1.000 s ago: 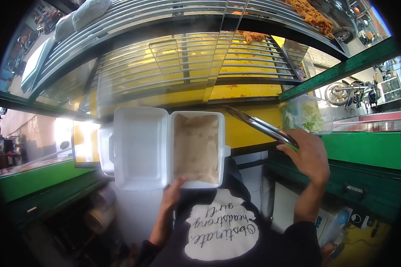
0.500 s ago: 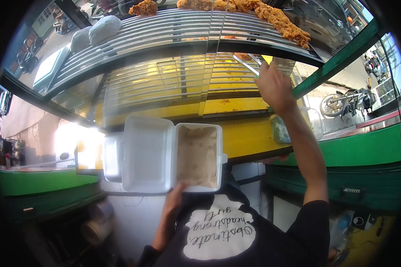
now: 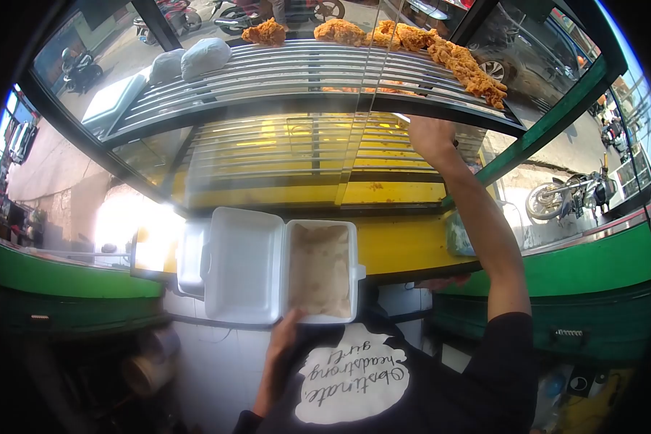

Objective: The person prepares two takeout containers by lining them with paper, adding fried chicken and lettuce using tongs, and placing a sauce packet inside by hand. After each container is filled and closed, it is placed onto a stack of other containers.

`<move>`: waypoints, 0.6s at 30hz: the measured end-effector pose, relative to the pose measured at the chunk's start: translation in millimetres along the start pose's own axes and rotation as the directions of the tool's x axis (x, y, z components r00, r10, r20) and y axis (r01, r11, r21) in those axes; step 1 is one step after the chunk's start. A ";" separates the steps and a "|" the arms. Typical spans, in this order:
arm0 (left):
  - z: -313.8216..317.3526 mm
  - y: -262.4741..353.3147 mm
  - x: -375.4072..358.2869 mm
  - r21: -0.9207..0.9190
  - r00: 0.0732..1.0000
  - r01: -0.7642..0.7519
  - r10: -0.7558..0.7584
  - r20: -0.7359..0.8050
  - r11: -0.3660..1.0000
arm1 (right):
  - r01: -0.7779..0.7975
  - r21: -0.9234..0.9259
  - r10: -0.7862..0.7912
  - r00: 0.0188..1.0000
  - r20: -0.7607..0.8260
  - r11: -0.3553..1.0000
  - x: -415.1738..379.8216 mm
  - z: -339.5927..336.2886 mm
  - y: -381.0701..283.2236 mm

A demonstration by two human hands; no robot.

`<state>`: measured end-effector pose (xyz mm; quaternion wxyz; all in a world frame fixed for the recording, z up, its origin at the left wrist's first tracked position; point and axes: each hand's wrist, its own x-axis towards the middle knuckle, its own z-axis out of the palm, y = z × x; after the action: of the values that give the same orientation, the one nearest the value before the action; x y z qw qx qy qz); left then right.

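Gripping, left hand (image 3: 286,333): closed on the near rim of the open foam box (image 3: 283,275), toward 7 o'clock from the view's centre.
Right hand (image 3: 432,137): toward 1 o'clock, under the front of the upper rack (image 3: 275,69) of the display case; fingers largely hidden, so whether they are open, closed or holding anything cannot be told.
Foam box: open, lid at the 9 o'clock side of its base; brown paper liner (image 3: 320,267) in the base.
Second foam container (image 3: 191,271): just beside the lid, at its 9 o'clock side.
Fried chicken (image 3: 459,61): several pieces along the upper rack, from 11 to 2 o'clock.
Wrapped bundles (image 3: 206,58): pale grey, at 11 o'clock, on that rack.
Lower rack (image 3: 267,148): seen through glass, above yellow surfaces; glare limits the inspection, though crumbs appear present.
Plastic tub (image 3: 461,235): at 3 o'clock, near the right forearm, greenish contents.
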<state>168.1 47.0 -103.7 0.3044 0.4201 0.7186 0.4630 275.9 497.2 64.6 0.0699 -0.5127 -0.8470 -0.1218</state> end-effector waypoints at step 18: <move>4.2 8.3 23.2 -0.152 0.900 0.428 -0.406 0.157 0.891 | -0.101 -0.030 0.104 0.984 0.144 0.994 -1.2 2.2 -11.3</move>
<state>163.5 71.0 -98.8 0.4769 0.2536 0.7268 0.4243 266.5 491.9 60.6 0.0086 -0.5638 -0.8209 -0.0900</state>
